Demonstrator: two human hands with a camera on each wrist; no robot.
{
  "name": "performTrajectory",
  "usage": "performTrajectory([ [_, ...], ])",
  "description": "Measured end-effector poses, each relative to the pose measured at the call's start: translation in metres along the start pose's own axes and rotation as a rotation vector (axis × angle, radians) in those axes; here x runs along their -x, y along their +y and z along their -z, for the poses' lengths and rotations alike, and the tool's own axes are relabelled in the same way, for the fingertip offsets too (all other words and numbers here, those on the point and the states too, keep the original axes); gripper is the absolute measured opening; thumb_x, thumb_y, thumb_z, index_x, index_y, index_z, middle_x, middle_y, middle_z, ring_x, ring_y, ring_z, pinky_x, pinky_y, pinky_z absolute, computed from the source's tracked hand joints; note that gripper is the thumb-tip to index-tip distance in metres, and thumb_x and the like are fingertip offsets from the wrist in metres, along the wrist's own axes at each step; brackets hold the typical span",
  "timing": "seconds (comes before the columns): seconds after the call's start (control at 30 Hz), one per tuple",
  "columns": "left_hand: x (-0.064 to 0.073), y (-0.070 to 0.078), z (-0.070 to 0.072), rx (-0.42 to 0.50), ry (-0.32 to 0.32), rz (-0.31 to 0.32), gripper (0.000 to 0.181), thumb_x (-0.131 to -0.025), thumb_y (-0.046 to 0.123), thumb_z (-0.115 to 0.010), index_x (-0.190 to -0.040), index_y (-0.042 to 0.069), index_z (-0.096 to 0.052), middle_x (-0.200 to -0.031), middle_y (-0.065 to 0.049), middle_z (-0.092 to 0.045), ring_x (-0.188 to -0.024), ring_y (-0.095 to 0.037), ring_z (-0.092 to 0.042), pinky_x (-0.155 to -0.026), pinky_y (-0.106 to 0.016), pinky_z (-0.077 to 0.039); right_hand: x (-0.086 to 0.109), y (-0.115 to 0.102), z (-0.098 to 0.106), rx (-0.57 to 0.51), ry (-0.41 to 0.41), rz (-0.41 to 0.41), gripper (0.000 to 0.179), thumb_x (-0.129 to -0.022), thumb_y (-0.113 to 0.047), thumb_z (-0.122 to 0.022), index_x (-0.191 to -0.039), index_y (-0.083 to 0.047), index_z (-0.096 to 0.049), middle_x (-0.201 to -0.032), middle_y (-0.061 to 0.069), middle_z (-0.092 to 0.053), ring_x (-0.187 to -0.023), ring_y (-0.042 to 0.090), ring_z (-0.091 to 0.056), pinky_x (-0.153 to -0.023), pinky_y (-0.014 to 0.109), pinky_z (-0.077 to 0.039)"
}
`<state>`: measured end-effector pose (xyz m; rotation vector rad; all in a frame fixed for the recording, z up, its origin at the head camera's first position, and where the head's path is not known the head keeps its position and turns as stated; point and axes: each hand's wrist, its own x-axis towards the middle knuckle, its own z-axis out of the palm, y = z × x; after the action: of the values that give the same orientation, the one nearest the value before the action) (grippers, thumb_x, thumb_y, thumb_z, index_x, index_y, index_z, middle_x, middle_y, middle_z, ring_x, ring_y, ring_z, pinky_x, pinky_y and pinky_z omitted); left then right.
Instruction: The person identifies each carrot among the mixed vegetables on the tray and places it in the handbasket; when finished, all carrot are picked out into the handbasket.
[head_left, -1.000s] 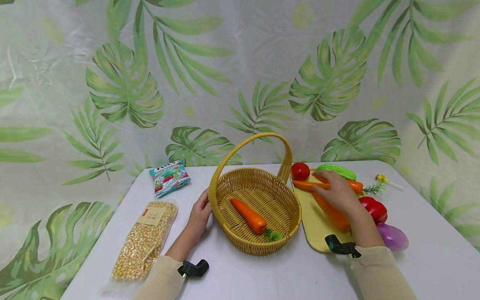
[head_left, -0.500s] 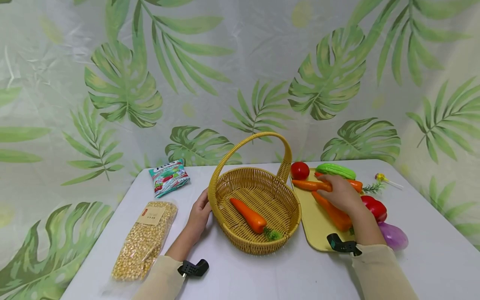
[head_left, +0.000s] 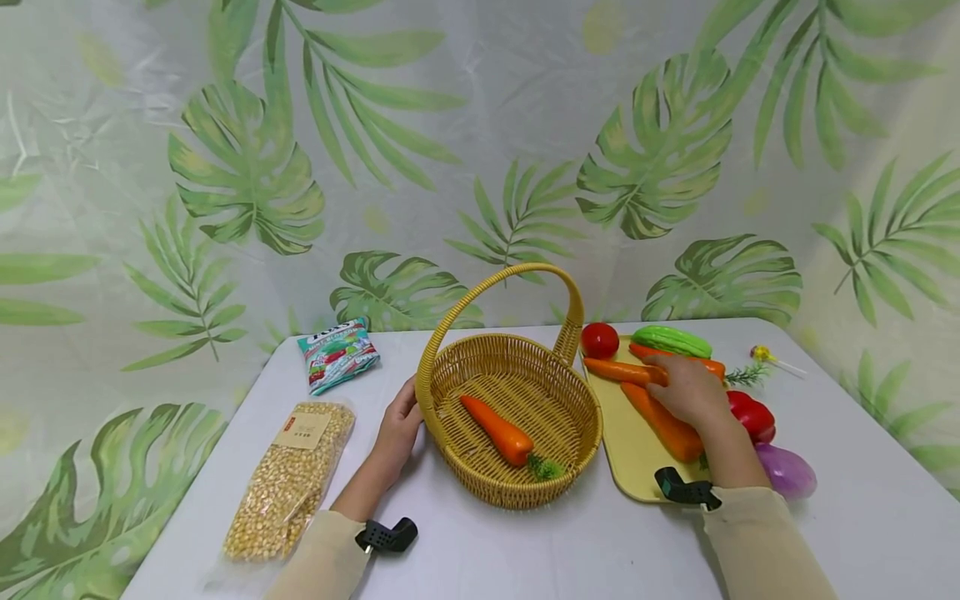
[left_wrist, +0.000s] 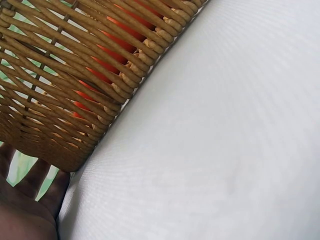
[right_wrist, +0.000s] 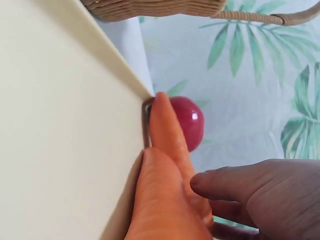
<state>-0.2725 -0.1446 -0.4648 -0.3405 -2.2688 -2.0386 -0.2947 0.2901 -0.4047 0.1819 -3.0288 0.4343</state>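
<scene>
My right hand (head_left: 692,393) is over the yellow tray (head_left: 626,467), thumb and fingers around the thick end of an orange carrot (head_left: 618,371). The right wrist view shows the thumb against one side of this carrot (right_wrist: 169,130) and fingers partly hidden behind it. A second carrot (head_left: 667,427) lies nearer on the tray, and a third (head_left: 712,367) is partly covered by the hand. My left hand (head_left: 396,433) touches the left side of the wicker basket (head_left: 517,497), its fingers extended in the left wrist view. One carrot (head_left: 497,428) with a green top lies in the basket.
A tomato (head_left: 600,341) and a green ridged vegetable (head_left: 671,341) stand at the tray's back. Right of it are a red pepper (head_left: 752,417), a purple eggplant (head_left: 786,472) and a lollipop (head_left: 762,356). Leftward lie a corn kernel bag (head_left: 281,492) and a candy packet (head_left: 339,357).
My right hand has come down onto the tray's middle carrot, its fingers closing around the thick end. The left hand and basket have stayed in place.
</scene>
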Motion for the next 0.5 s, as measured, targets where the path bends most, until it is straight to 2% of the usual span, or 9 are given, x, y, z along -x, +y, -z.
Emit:
performTrajectory([
  [0.23, -0.0003, 0.0003, -0.0001, 0.001, -0.007, 0.004, 0.044, -0.105, 0.022, -0.049, -0.148, 0.032, -0.046, -0.155, 0.003, -0.045, -0.149, -0.019, -0.033, -0.124, -0.048, -0.024, 0.0019, -0.0043, -0.0043, 0.056, 0.054, 0.024, 0.043, -0.094, -0.025, -0.064, -0.134, -0.007, -0.062, -0.125, 0.024, -0.066, -0.107, 0.051, -0.053, -0.083, 0.062, -0.048],
  [0.5, -0.0013, -0.0025, 0.0009, 0.002, -0.014, -0.003, 0.045, -0.105, 0.021, -0.048, -0.148, 0.030, -0.045, -0.155, 0.001, -0.045, -0.149, -0.019, -0.033, -0.124, -0.049, -0.024, -0.0009, -0.0025, -0.0050, 0.003, 0.032, 0.020, 0.032, -0.091, -0.017, -0.065, -0.122, -0.010, -0.066, -0.122, 0.024, -0.064, -0.105, 0.045, -0.060, -0.077, 0.059, -0.052],
])
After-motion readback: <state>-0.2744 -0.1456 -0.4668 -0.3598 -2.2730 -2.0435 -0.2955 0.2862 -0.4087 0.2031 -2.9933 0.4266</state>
